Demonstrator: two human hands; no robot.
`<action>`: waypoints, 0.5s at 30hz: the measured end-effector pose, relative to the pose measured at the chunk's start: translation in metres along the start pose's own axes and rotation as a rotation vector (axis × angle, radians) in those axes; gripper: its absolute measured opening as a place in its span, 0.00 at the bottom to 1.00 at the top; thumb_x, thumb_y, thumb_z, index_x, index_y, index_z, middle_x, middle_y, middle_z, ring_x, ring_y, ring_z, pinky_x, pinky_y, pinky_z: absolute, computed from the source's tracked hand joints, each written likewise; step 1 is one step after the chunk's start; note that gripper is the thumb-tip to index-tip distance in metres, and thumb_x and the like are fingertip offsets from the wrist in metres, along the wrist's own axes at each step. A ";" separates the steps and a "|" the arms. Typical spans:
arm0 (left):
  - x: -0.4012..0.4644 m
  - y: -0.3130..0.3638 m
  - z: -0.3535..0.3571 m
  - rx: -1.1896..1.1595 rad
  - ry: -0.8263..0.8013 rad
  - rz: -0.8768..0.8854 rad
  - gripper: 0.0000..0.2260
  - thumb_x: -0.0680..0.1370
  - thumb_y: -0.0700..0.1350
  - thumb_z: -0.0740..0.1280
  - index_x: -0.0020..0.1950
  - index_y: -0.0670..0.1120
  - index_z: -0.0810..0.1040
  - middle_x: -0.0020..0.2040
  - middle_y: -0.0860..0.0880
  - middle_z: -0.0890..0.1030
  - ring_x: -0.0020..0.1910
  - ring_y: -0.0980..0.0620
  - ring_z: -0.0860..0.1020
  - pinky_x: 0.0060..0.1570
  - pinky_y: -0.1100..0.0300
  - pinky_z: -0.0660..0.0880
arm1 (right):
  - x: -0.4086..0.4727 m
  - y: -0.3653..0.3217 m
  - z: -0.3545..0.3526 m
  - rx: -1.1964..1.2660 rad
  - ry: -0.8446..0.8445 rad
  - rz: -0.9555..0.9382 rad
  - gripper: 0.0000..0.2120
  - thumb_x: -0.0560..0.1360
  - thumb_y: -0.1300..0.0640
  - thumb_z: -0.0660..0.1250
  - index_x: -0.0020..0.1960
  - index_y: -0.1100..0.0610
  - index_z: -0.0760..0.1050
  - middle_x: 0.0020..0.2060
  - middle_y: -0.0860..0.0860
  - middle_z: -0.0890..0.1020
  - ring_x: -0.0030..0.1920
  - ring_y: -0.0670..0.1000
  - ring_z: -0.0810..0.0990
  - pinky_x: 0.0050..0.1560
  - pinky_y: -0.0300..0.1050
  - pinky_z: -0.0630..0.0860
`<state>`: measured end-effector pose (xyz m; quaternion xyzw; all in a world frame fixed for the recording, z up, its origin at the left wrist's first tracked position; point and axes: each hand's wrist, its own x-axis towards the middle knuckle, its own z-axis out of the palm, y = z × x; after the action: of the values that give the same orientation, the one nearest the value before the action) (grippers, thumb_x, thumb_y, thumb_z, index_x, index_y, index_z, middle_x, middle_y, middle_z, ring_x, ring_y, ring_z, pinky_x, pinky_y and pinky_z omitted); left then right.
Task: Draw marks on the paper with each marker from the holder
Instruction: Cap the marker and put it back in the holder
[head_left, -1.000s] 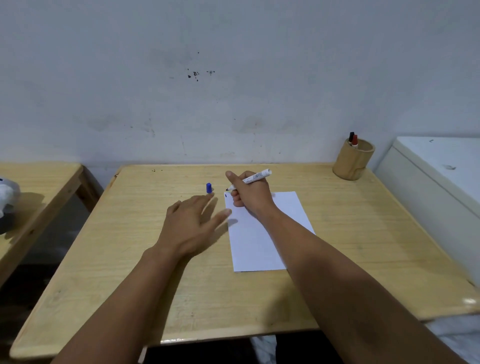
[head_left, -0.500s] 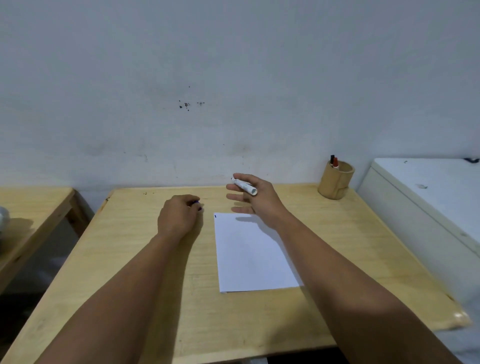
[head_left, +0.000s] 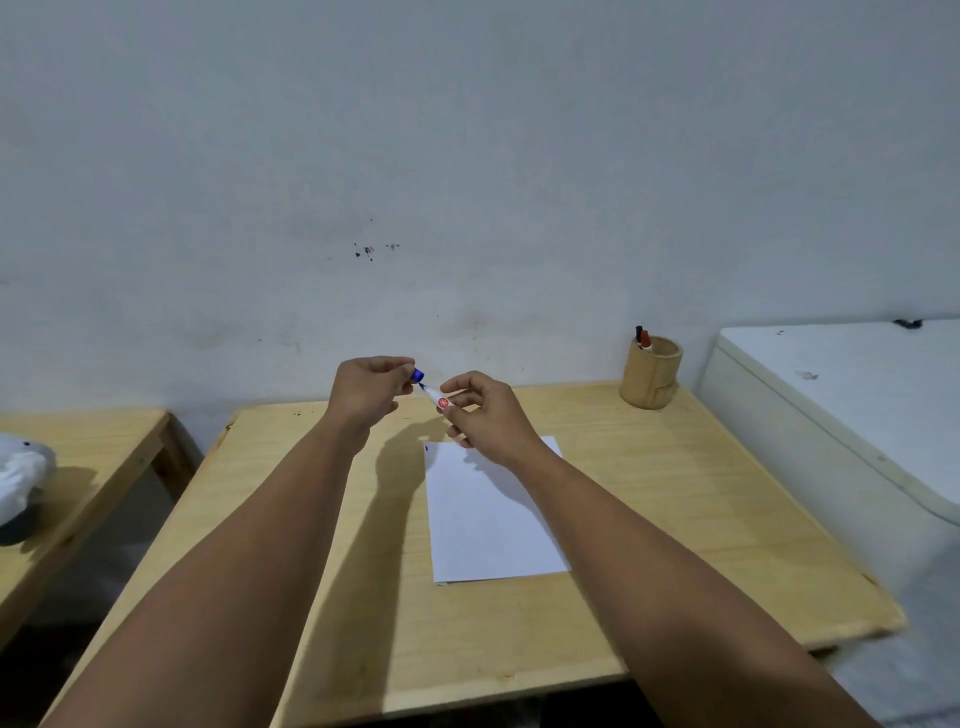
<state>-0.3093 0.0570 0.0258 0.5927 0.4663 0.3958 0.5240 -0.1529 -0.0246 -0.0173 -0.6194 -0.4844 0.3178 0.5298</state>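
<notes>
My left hand (head_left: 368, 391) pinches a small blue cap (head_left: 418, 374), held above the table. My right hand (head_left: 485, 414) grips a white marker (head_left: 440, 401) with a red logo, its tip pointing up-left at the cap and almost touching it. Below the hands a white paper sheet (head_left: 488, 519) lies on the wooden table (head_left: 675, 493), with a tiny blue mark near its top left corner. A bamboo holder (head_left: 652, 374) stands at the table's far right corner with a black and a red marker (head_left: 644, 339) sticking out.
A white chest-like appliance (head_left: 852, 415) sits right beside the table's right edge. A second wooden table (head_left: 78, 467) stands to the left with a grey-white object (head_left: 21, 478) on it. A grey wall rises directly behind the tables.
My left hand picked the blue cap off the table and lifted it. My right hand raised the marker off the paper and turned its tip toward the cap. The camera tilted upward.
</notes>
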 end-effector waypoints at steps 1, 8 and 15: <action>-0.002 0.003 0.002 0.014 -0.007 0.008 0.06 0.81 0.43 0.70 0.56 0.46 0.86 0.43 0.50 0.85 0.43 0.54 0.82 0.44 0.59 0.75 | -0.001 -0.002 -0.001 0.000 0.010 -0.006 0.06 0.82 0.58 0.73 0.54 0.48 0.80 0.48 0.51 0.85 0.34 0.49 0.85 0.39 0.45 0.79; -0.015 0.014 0.017 0.130 -0.073 0.075 0.07 0.81 0.42 0.70 0.57 0.44 0.86 0.44 0.47 0.85 0.44 0.52 0.82 0.41 0.60 0.74 | -0.007 -0.010 -0.015 0.010 0.042 -0.020 0.06 0.82 0.57 0.74 0.53 0.48 0.80 0.48 0.52 0.84 0.33 0.48 0.85 0.37 0.42 0.78; -0.023 0.027 0.062 0.150 -0.144 0.094 0.10 0.81 0.44 0.69 0.57 0.41 0.86 0.49 0.43 0.87 0.51 0.46 0.85 0.47 0.55 0.80 | -0.011 -0.003 -0.052 0.062 0.112 0.004 0.07 0.82 0.61 0.73 0.59 0.53 0.81 0.46 0.52 0.83 0.37 0.53 0.86 0.34 0.37 0.76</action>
<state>-0.2519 0.0192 0.0448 0.6783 0.4275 0.3403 0.4912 -0.1104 -0.0526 -0.0030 -0.6204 -0.4427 0.2984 0.5746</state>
